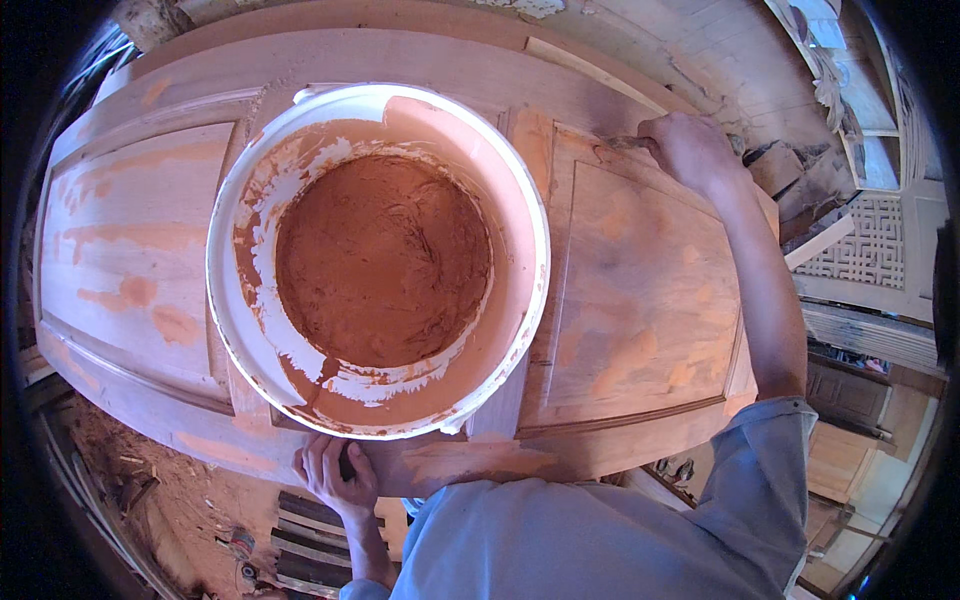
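A white bucket (540, 250) with reddish-brown putty (385, 260) at its bottom stands over the middle of a wooden door (470, 455). Dried and smeared putty coats its inner wall. At the far edge of the door's right panel (640, 300), my right hand (690, 150) is closed around a putty knife (625, 143), whose blade reaches left over the panel's frame. My left hand (335, 475) is at the door's near edge, just below the bucket rim. Its fingers are curled, with a dark spot between thumb and fingers that I cannot make out.
Orange putty patches mark the door's left panel (135, 270). Wood offcuts (775, 165) and a lattice panel (860, 240) lie to the right. Sawdust covers the floor (190, 480) at lower left, near dark slats (315, 540). A long wooden strip (590, 70) lies along the far edge.
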`<state>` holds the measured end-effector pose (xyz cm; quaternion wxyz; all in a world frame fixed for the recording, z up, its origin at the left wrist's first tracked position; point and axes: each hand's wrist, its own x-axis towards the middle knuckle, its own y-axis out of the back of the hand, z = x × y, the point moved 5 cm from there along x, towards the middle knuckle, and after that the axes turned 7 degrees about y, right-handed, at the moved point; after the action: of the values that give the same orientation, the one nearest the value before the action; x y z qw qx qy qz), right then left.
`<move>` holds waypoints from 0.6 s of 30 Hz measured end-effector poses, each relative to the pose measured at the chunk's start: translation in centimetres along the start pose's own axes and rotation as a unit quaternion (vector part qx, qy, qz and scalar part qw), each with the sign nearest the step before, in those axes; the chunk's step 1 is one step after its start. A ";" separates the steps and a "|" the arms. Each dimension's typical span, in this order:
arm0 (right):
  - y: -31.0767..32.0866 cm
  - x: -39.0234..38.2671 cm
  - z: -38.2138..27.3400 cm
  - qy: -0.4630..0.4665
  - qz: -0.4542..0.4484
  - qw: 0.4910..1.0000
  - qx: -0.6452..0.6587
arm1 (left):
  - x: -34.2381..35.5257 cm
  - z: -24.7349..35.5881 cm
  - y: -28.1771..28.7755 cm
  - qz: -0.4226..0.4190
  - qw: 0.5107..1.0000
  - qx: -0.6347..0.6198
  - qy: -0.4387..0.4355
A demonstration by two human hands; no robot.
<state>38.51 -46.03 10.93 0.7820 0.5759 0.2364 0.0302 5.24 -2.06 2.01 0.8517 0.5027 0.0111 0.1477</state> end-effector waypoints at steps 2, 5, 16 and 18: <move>0.3 0.5 0.5 0.018 -0.021 0.999 -0.026 | -0.2 -0.4 -0.2 -0.010 1.000 -0.003 0.002; 1.7 -0.1 -1.7 0.058 -0.036 0.997 -0.037 | -0.4 -0.6 -0.1 -0.007 1.000 0.002 0.005; 0.9 1.8 -1.8 0.050 -0.029 0.995 -0.084 | 0.1 0.0 -0.1 0.003 1.000 -0.005 -0.003; 1.0 2.1 -2.0 0.055 -0.033 0.990 -0.122 | -0.1 -0.2 -0.1 0.001 1.000 0.002 0.004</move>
<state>39.78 -43.28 10.76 0.8329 0.4652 0.2928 0.0646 5.08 -1.93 1.80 0.8507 0.5034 0.0146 0.1507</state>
